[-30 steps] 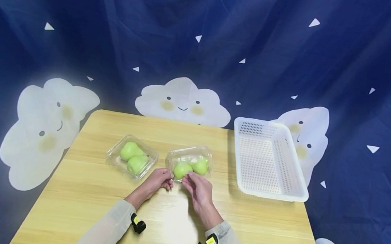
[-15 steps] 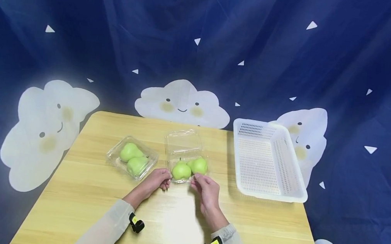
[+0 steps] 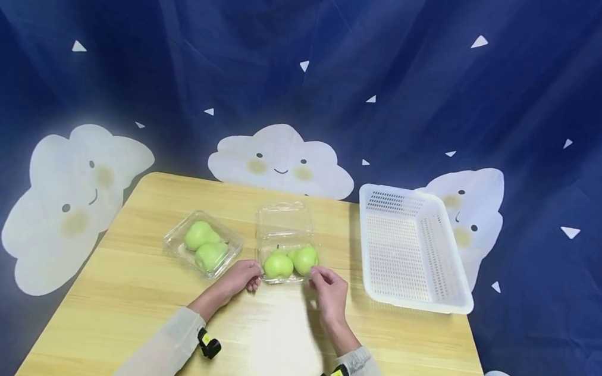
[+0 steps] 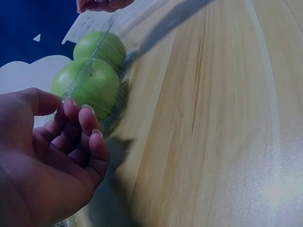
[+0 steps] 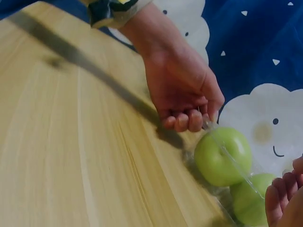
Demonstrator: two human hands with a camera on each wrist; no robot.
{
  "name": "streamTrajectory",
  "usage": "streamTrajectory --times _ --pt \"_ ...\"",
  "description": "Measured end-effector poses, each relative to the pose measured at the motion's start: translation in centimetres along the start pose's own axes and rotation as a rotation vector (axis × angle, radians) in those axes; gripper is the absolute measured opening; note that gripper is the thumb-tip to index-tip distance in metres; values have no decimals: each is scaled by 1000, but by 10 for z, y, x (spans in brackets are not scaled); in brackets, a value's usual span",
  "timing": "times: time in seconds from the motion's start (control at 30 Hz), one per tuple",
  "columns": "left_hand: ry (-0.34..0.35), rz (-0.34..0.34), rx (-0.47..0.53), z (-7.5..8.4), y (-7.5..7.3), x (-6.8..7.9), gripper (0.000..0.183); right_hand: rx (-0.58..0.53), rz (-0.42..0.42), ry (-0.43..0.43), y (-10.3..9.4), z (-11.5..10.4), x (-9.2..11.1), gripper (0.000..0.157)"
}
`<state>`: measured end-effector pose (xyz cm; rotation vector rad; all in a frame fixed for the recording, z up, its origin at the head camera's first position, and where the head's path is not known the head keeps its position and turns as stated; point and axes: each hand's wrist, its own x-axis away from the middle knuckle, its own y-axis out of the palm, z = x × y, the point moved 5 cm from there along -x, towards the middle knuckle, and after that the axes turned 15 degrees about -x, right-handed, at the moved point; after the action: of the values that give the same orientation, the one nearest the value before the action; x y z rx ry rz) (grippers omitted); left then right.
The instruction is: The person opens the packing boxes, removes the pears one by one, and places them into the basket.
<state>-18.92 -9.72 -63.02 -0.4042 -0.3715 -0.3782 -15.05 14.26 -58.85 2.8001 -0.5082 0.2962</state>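
A clear plastic clamshell point(image 3: 279, 280) holds green apples point(image 3: 278, 264) near the middle of the table, its lid point(image 3: 284, 217) swung up and back. My left hand point(image 3: 242, 275) pinches the near left corner of its rim between thumb and index finger, the other fingers curled beneath, as the left wrist view shows. At the near right corner is my right hand point(image 3: 330, 292), thumb and index finger brought together at the rim beside the right-hand apple point(image 3: 305, 260). In the right wrist view only part of the right hand point(image 5: 286, 201) shows at the edge.
To the left lies a second clear clamshell point(image 3: 180, 249), closed, with green fruits point(image 3: 211, 255) inside. A white perforated plastic basket point(image 3: 404, 298) stands at the right of the wooden table point(image 3: 123, 316). Behind hangs a dark blue curtain point(image 3: 270, 48) with clouds.
The clamshell's lid has swung up and back, uncovering the apples. My right hand has moved right along the front rim to the right corner; my left hand stays at the left corner.
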Motion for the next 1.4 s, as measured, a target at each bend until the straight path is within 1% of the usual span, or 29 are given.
streamTrajectory --times 0.17,0.4,0.57,0.63,0.73,0.97,1.07,1.23,1.4 --pt "18 11 -18 1 -1 0 16 128 19 -75 -5 -6 -2 20" --pt "26 18 -30 2 -2 0 15 249 -9 -189 -11 -9 -9 29" --pt "32 22 -49 3 -3 1 17 387 -14 -254 -17 -10 -14 31" --pt "29 22 -50 3 -3 1 18 422 -19 -262 -18 -11 -15 31" --pt "31 31 -60 4 -3 2 20 445 -32 -264 -20 -11 -17 31" --pt "49 59 -127 7 -5 4 24 491 -58 -221 -20 -8 -19 30" --pt "48 93 -193 7 -6 6 25 528 -62 -226 -21 -7 -20 29" --pt "27 180 -295 3 -8 8 26 590 -85 -260 -20 -5 -20 29" --pt "17 237 -310 0 -10 8 23 639 -104 -296 -18 -6 -20 29"
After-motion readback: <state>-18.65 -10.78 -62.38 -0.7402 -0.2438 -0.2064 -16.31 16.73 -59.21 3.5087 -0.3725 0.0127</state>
